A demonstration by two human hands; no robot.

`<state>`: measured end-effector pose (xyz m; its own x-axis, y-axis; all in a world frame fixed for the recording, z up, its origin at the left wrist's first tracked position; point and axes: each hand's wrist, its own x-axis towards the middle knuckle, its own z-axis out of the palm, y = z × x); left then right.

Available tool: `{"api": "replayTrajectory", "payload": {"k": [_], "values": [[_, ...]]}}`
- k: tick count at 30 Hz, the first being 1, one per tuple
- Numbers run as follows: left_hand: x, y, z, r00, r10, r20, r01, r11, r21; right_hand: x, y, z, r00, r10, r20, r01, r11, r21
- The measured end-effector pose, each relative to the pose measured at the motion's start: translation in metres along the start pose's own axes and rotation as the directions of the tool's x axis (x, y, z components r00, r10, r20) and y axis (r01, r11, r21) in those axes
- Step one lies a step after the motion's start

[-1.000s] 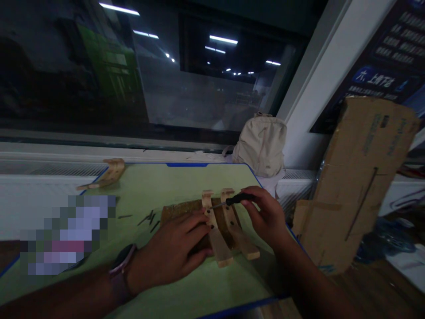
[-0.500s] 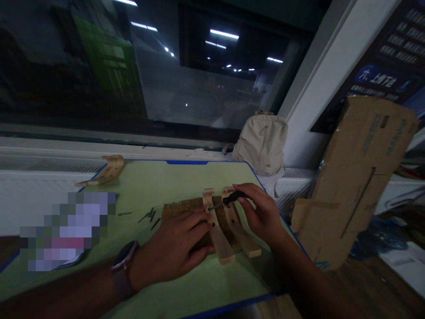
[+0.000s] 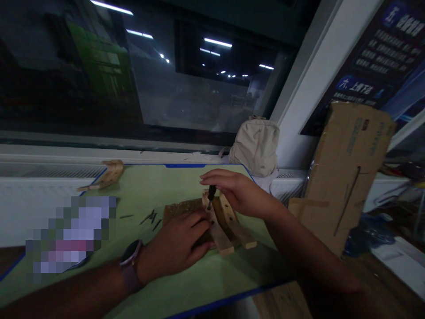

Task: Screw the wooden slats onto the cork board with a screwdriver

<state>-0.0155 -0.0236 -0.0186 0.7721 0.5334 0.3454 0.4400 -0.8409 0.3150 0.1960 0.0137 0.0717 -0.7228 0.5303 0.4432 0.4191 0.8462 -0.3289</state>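
My left hand [image 3: 179,237], a watch on its wrist, presses its fingers and thumb against the near curved wooden piece [image 3: 221,239], holding it. In my right hand [image 3: 244,192] is a screwdriver [image 3: 211,192] with a black handle, standing nearly upright with its tip at the upper part of that piece. The palm is over the handle and some fingers stretch past it. A second curved wooden piece [image 3: 237,226] with dark holes lies just to the right. Both rest over a brown block or pad [image 3: 174,209], partly hidden by my left hand.
Several dark slim screws or pins [image 3: 151,217] lie left of my left hand on the green tabletop [image 3: 146,181]. Another curved wooden piece [image 3: 111,173] sits at the far left corner. A beige backpack [image 3: 255,146] and a tall cardboard sheet [image 3: 348,173] stand beyond the right side.
The screwdriver has swung from slanted to nearly upright. My right hand has moved left and up, over the handle. My left hand stays on the wooden piece.
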Motion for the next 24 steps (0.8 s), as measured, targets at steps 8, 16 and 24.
{"api": "replayTrajectory", "payload": {"k": [8, 16, 24], "values": [[0.002, 0.002, -0.001, 0.999, -0.036, 0.002, 0.036, 0.999, -0.001, 0.014, 0.002, -0.015, 0.993, 0.100, 0.059, -0.092, 0.986, -0.137], [-0.001, 0.003, -0.003, 0.999, -0.047, 0.016, 0.046, 0.999, 0.019, 0.017, -0.003, 0.001, 0.972, 0.230, 0.040, -0.188, 0.873, -0.451], [0.002, 0.004, -0.006, 1.000, -0.015, 0.014, 0.015, 1.000, -0.008, 0.014, 0.008, -0.006, 0.945, 0.328, -0.004, -0.311, 0.893, -0.325]]}}
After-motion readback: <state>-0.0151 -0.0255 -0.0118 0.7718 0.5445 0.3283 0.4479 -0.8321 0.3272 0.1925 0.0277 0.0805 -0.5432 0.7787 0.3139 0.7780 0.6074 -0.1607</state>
